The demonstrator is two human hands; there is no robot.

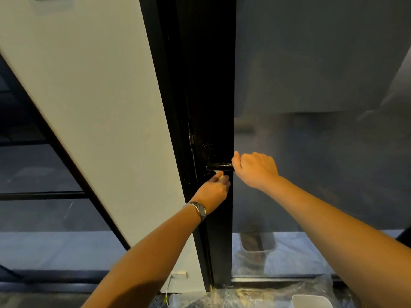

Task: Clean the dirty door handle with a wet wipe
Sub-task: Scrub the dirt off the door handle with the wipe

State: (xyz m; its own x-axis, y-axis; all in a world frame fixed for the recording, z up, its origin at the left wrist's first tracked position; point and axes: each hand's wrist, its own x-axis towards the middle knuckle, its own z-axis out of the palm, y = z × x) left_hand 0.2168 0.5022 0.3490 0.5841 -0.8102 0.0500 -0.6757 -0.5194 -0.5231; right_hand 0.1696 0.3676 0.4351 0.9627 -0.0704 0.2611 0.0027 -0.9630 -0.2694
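A black lever door handle (219, 167) juts from the black door frame (206, 85), with a round lock plate above it. My right hand (255, 168) grips the handle's free end, fingers curled round it. Just below the lever, my left hand (214, 190), with a wristwatch on its wrist, pinches a small white wet wipe (219, 175) against the underside of the handle. Most of the wipe is hidden by my fingers.
A frosted glass door panel (322, 107) fills the right side and a white wall (89, 96) the left. Behind the glass a white bin (259, 242) stands on the floor. Plastic sheeting (255, 295) and a white container (311, 302) lie by the door's foot.
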